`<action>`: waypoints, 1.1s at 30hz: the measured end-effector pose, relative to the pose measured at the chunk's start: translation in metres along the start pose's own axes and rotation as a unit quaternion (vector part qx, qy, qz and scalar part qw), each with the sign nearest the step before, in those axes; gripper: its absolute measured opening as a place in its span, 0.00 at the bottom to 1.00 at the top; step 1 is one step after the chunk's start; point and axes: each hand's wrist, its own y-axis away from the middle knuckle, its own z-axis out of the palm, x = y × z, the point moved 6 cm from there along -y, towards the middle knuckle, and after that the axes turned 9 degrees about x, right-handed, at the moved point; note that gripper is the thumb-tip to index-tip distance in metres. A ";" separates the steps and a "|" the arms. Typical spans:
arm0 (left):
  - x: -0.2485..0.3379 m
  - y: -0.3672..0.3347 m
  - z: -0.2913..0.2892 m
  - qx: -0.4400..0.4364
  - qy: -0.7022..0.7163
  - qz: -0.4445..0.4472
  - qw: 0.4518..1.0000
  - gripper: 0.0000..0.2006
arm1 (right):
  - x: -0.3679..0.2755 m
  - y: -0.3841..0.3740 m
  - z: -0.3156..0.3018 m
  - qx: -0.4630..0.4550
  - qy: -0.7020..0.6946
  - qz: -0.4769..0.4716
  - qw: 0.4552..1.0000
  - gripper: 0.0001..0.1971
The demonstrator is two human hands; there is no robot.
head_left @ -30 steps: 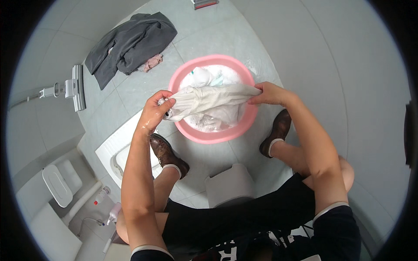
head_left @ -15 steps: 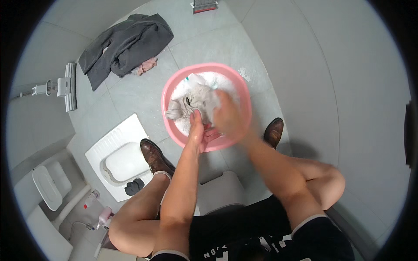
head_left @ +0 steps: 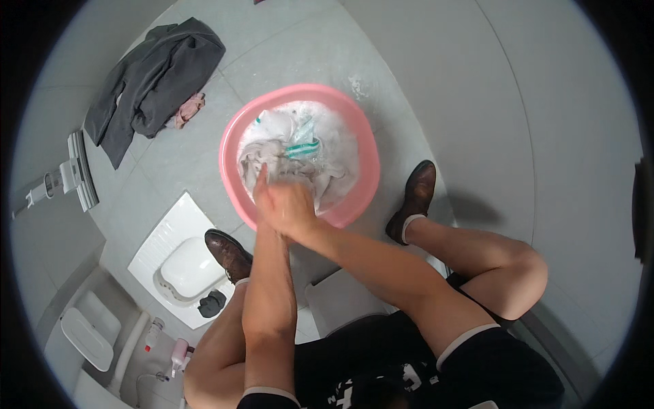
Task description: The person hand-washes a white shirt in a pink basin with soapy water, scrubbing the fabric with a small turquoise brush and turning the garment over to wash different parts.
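A pink basin (head_left: 368,143) on the floor holds white suds and wet washing. The light grey garment (head_left: 262,151) lies bunched at the basin's left and near side. Beside it, a white plastic-looking piece with green stripes (head_left: 302,148) floats among the foam. My left hand (head_left: 263,183) is at the near rim, its thumb against the garment and its other fingers mostly covered. Crossing over it, my right hand (head_left: 291,210) is curled and somewhat blurred, pressed close to the left with cloth just beyond its knuckles.
Dark grey clothing (head_left: 160,78) and a pink cloth (head_left: 189,110) lie on the tiles at far left. A squat toilet (head_left: 178,262) with a dark cloth (head_left: 212,304) sits left of my feet. A flat-headed mop (head_left: 82,174) leans by the left wall. A grey stool (head_left: 344,300) is below me.
My right hand has moved from the garment's right side leftward and nearer, over my left hand. The garment sits lower in the suds, uncovering the green-striped piece. The whole view has shifted.
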 end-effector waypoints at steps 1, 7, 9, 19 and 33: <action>0.009 0.003 -0.042 0.090 -0.113 0.025 0.989 0.17 | 0.000 0.002 -0.012 0.120 -0.091 -0.031 0.988 0.19; -0.036 0.004 0.052 0.357 -0.145 0.019 0.923 0.21 | 0.142 -0.074 -0.036 0.053 0.094 0.092 0.990 0.19; -0.028 0.016 0.033 0.386 -0.119 0.015 0.915 0.20 | 0.135 -0.051 -0.049 0.093 0.040 0.146 0.984 0.18; -0.032 0.013 0.045 0.298 -0.066 0.006 0.952 0.23 | 0.015 0.000 -0.020 -0.022 0.072 0.019 0.997 0.10; -0.012 0.026 0.043 0.342 -0.320 0.041 0.883 0.22 | 0.135 -0.013 -0.039 -0.152 -0.086 0.285 0.942 0.27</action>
